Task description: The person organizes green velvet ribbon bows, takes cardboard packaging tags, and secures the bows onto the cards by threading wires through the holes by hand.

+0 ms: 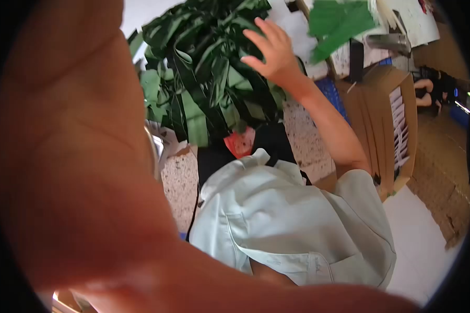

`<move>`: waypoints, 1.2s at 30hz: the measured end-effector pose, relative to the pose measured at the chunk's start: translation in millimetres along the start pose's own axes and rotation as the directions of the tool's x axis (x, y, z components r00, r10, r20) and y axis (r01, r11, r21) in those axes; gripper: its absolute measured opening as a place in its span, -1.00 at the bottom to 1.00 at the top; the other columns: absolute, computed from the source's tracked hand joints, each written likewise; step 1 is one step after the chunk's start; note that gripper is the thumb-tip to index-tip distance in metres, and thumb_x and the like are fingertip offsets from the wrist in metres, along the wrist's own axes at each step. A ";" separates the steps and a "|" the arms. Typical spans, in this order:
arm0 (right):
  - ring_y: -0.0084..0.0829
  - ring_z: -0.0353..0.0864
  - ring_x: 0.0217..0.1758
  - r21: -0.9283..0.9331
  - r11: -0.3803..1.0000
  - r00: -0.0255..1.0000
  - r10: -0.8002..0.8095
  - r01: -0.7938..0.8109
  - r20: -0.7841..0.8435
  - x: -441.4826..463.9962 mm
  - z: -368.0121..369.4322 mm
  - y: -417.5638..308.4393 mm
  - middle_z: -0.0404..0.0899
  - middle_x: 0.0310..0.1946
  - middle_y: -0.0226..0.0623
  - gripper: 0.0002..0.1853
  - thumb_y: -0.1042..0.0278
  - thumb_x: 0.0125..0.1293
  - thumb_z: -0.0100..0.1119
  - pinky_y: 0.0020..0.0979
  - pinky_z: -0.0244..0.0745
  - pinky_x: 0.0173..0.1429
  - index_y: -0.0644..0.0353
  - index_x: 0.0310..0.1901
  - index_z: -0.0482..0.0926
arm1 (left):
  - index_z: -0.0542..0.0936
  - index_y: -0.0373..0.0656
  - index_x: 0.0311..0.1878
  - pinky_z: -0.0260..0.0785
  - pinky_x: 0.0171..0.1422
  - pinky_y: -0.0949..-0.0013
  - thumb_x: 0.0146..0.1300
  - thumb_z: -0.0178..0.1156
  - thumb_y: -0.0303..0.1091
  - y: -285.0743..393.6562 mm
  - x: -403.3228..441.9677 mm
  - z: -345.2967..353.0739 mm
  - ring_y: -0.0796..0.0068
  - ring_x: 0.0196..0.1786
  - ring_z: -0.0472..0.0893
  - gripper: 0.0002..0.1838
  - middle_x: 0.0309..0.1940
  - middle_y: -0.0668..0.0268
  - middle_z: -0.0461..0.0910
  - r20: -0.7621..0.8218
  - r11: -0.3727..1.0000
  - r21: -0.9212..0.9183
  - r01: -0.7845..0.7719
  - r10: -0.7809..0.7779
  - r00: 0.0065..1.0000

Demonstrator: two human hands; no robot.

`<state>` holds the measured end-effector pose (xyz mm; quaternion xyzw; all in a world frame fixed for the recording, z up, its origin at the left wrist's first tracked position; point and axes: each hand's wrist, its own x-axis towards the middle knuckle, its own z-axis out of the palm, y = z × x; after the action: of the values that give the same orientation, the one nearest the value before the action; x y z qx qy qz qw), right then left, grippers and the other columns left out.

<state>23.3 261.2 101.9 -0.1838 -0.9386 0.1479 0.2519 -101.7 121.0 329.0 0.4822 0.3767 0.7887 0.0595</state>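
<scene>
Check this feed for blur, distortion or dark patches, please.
Head view: left arm, close to the lens, looks soft and blurred; right hand is clearer; rounded black borders and bowed edges suggest wide-angle distortion; green fabric strips darken in their folds.

Fabric heap [209, 68] ahead; cardboard box [368, 122] to its right; cloth piece [342, 23] beyond box.

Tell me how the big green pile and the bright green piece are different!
Colour: the pile is mostly dark green with some paler parts, while the piece is one brighter green. Size: the pile takes up much more of the picture than the piece. Shape: the pile is a jumble of looping, folded strips; the piece is spread out much flatter. Both are green.
</scene>
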 end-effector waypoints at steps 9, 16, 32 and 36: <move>-0.15 0.54 -0.17 0.145 0.989 0.996 -0.051 0.041 0.068 -103.0 -32.8 -27.8 0.56 -0.22 -0.16 -0.78 0.50 -0.04 0.27 -0.15 0.45 -0.09 0.27 -0.29 0.54 | 0.31 -0.41 0.28 0.32 0.23 0.17 0.14 0.10 -0.46 -57.4 -16.9 -19.3 0.08 0.09 0.52 -0.41 0.09 0.04 0.47 -0.073 0.988 0.107 0.109 -0.102 0.992; -0.27 0.52 -0.24 0.345 0.927 0.862 -0.052 -0.145 0.504 -228.8 2.6 -34.4 0.52 -0.39 -0.29 -0.83 0.42 0.04 0.18 -0.32 0.50 -0.20 0.22 -0.29 0.56 | 0.31 -0.40 0.28 0.32 0.24 0.17 0.14 0.11 -0.45 -62.3 -34.6 -45.1 0.09 0.09 0.51 -0.40 0.10 0.04 0.45 -0.251 0.944 0.288 0.163 -0.090 0.964; -0.12 0.65 -0.33 -0.086 0.814 -0.001 0.105 -0.575 0.994 -437.7 280.2 -54.5 0.63 -0.36 -0.01 -0.74 0.20 0.28 0.02 -0.13 0.52 -0.28 0.19 -0.24 0.62 | 0.30 -0.39 0.29 0.30 0.25 0.17 0.15 0.13 -0.42 -182.5 -122.9 -106.4 0.10 0.11 0.50 -0.39 0.13 0.04 0.42 -0.224 0.853 0.351 0.387 -0.325 0.919; -0.13 0.65 -0.33 -0.095 0.774 0.008 0.129 -0.626 0.992 -435.8 291.7 -40.6 0.63 -0.36 -0.02 -0.74 0.19 0.27 0.03 -0.14 0.52 -0.27 0.18 -0.24 0.62 | 0.30 -0.39 0.29 0.30 0.25 0.17 0.15 0.13 -0.41 -192.5 -126.0 -108.3 0.10 0.11 0.49 -0.39 0.13 0.04 0.42 -0.235 0.847 0.357 0.394 -0.327 0.915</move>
<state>209.6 -11.7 -307.4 -0.2405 -0.7257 0.4698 -0.4414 -174.4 141.7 86.2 0.3373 0.6161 0.7077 0.0763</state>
